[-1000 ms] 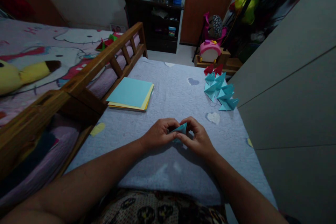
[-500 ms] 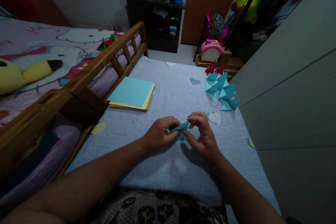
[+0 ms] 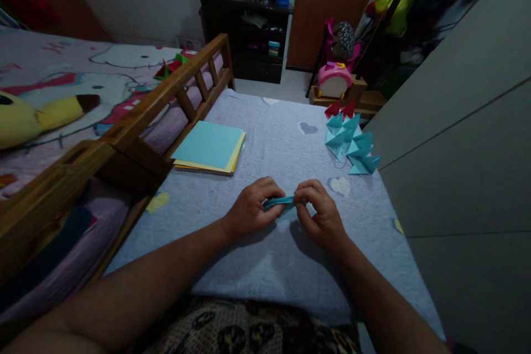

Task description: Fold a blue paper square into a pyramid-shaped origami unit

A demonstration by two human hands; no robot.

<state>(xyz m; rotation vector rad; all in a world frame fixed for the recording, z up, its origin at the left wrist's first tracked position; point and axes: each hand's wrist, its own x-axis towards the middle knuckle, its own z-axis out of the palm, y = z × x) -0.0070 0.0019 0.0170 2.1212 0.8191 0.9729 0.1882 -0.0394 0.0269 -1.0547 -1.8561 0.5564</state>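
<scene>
A small folded piece of blue origami paper (image 3: 282, 203) is held between my two hands, just above the bed sheet. My left hand (image 3: 254, 207) grips its left part, thumb below and fingers above. At its right tip, the thumb and fingers of my right hand (image 3: 320, 211) are pinched together on the paper. Parts of the paper are hidden by the fingers. To the left and farther away lies a stack of square paper (image 3: 209, 145), blue on top with yellow beneath. Several folded blue paper pieces (image 3: 350, 141) stand at the right, with red folded pieces (image 3: 340, 109) behind them.
The pale blue sheet (image 3: 274, 166) with heart prints covers the surface under my hands. A wooden rail (image 3: 166, 91) borders it on the left, and a light cabinet panel (image 3: 464, 138) on the right. Beyond the far edge stands a pink toy case (image 3: 334, 80).
My right fingers have closed from a loose, spread pose into a pinch on the paper's right end. The paper has turned and now shows a narrower, flatter edge.
</scene>
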